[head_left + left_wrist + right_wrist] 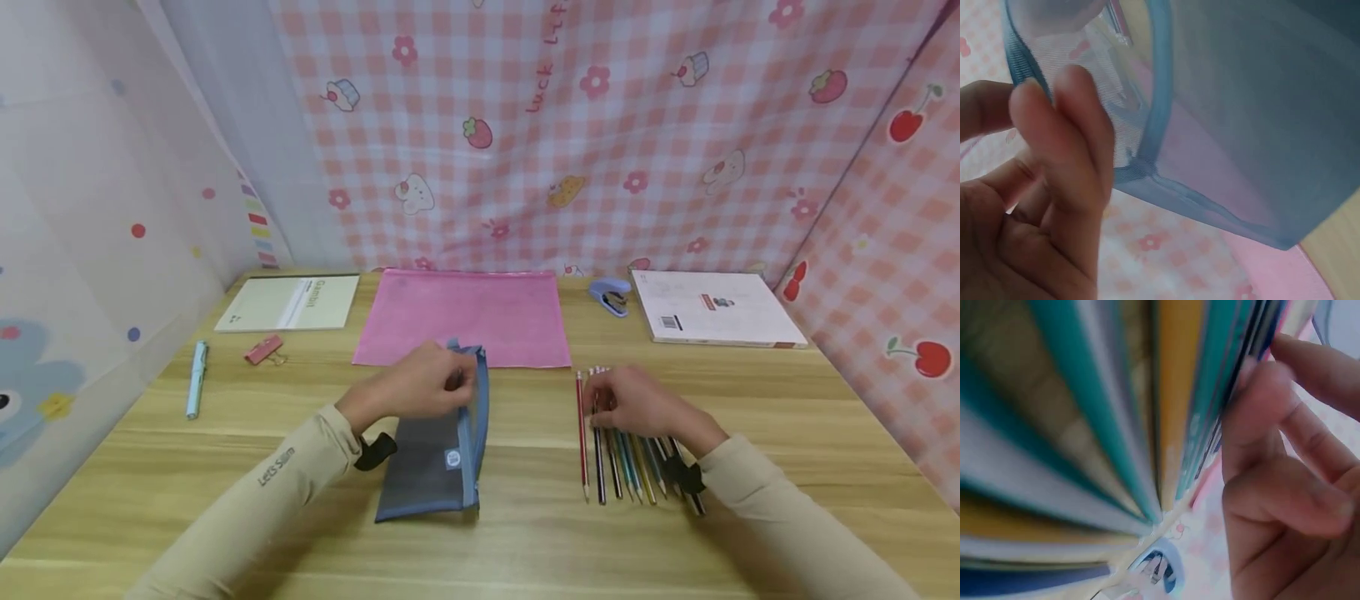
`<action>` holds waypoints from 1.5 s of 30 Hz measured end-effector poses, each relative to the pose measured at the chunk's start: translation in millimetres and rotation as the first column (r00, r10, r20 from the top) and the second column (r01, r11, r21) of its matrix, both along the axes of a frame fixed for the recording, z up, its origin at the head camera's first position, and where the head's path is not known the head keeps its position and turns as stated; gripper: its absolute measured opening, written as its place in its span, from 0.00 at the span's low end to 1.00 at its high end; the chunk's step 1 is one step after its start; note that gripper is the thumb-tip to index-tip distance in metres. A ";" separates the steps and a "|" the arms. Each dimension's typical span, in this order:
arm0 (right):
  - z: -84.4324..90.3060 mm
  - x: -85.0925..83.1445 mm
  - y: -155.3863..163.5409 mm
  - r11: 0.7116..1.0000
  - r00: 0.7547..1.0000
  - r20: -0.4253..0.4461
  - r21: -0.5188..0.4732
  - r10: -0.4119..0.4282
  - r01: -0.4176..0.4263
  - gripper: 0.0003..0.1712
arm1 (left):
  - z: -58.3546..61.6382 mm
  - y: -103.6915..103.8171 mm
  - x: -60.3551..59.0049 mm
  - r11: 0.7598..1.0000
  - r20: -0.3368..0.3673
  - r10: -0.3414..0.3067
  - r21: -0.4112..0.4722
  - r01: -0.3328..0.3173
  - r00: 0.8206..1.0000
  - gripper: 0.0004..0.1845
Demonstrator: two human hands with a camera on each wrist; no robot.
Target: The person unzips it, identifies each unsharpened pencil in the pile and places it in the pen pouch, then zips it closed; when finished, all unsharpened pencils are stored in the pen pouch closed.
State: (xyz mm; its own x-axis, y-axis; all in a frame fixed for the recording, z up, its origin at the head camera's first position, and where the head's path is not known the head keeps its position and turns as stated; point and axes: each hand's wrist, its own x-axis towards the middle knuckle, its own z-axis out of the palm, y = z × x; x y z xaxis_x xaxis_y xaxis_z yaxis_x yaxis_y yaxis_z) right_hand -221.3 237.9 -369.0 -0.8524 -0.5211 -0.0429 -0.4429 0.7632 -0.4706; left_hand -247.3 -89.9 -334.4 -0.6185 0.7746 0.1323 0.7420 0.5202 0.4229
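Observation:
A blue mesh zip pouch [423,462] lies on the table with its zipped side gaping. My left hand [431,379] pinches the zip edge near the far end between thumb and fingers; in the left wrist view the fingertips [1030,103] meet at the blue zip tape [1019,53]. To the right, several pencils [636,467] lie side by side, fanned a little, points toward me. Above their far ends, my right hand [637,404] pinches a dark pencil [1259,337] near the row's left side. A red pencil [582,442] lies leftmost. The right hand covers part of the row.
Behind the pouch lies a pink pouch [465,321]. A notebook [258,304], a red binder clip [264,349] and a light blue pen [197,379] are at left. A blue stapler [609,293] and a white book [720,312] stand at the back right, before hanging cloth [525,183].

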 end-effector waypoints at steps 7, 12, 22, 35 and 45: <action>4.3 1.5 -16.2 0.988 0.994 0.008 0.104 -0.112 0.110 0.09 | 2.0 -9.1 0.5 0.996 0.241 0.038 0.075 -0.058 0.970 0.02; 9.4 0.8 -25.8 0.970 0.980 0.065 0.168 -0.186 0.173 0.11 | 2.3 -11.3 1.1 0.985 0.348 0.046 0.140 -0.100 0.936 0.14; 14.7 -2.3 -9.6 0.970 0.966 0.153 -0.096 -0.208 0.224 0.01 | -1.7 -11.8 0.7 0.973 0.436 -0.005 0.208 -0.095 0.900 0.24; 12.9 -7.1 -85.8 0.826 0.845 0.517 -0.530 0.137 0.190 0.08 | -7.7 -4.1 2.3 0.955 0.526 -0.037 0.270 -0.126 0.850 0.27; 13.0 -21.6 -114.0 0.829 0.838 0.543 -0.491 0.051 0.268 0.06 | -8.0 6.2 5.1 0.946 0.519 -0.080 0.308 -0.100 0.851 0.28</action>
